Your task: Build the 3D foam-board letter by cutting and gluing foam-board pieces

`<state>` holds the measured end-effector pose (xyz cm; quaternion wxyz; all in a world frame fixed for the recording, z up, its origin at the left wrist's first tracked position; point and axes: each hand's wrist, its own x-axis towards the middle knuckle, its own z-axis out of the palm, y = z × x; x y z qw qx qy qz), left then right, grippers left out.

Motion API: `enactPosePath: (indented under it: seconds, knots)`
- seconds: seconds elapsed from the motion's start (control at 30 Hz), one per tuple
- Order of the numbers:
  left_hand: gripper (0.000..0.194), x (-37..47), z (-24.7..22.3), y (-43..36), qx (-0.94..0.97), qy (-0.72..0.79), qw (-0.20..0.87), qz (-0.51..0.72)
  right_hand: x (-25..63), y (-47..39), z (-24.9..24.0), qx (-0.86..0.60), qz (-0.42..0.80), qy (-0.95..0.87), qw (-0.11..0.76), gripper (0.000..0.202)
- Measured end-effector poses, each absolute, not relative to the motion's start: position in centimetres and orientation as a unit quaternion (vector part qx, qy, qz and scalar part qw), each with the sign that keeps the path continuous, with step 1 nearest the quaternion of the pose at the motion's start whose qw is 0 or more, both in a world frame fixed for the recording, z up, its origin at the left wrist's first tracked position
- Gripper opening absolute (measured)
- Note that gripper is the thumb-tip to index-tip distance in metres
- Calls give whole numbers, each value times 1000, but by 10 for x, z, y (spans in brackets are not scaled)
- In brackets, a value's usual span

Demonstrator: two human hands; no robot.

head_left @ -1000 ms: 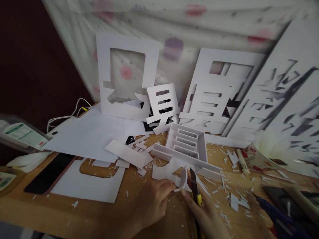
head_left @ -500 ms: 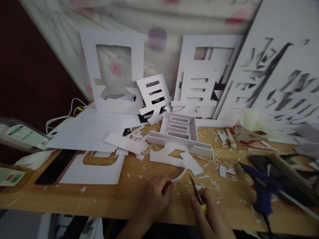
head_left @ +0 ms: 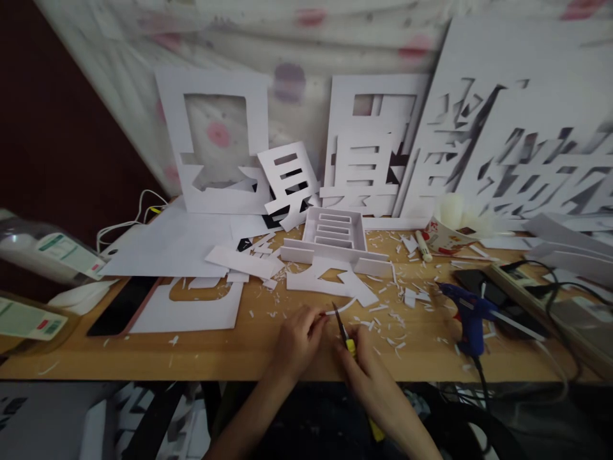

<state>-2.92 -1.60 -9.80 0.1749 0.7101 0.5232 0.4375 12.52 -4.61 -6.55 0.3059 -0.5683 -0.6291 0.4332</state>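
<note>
My left hand pinches one end of a thin, curved white strip over the wooden table. Gripped in my right hand is a yellow-handled utility knife, its dark blade pointing up and to the left. The blade tip is close to the strip; whether they touch I cannot tell. Just beyond my hands lies a white foam-board character, with raised walls built up along its box-like upper part and its crossbar.
A blue glue gun stands at the right, beside a paper cup. White scraps litter the wooden table. Cut-out boards lean against the curtain at the back. A phone and bottles are at the left.
My right hand has brought the knife leftward, nearer to the strip and my left hand. The strip is still pinched in my left hand. The camera view has shifted somewhat.
</note>
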Motion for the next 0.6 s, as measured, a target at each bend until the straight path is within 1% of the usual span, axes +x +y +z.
enactPosePath:
  seconds: [0.1,0.23,0.4,0.5,0.53,0.6]
  knots:
    - [17,-30,-99,-18,715,513,164,446,120,-47,-62,-555,408,-653,315,25]
    - [17,-31,-100,-19,716,509,152,453,114,-46,-61,-563,374,-674,298,25]
    - [17,-32,-102,-16,711,500,141,473,115,-45,-68,-560,355,-698,269,35]
    - [17,-33,-105,-15,707,497,137,484,117,-45,-70,-565,335,-708,261,37]
    - [17,-33,-105,-15,706,496,136,487,117,-45,-70,-567,331,-710,254,37]
    - [16,-33,-105,-14,705,495,136,490,116,-45,-66,-588,311,-720,197,34]
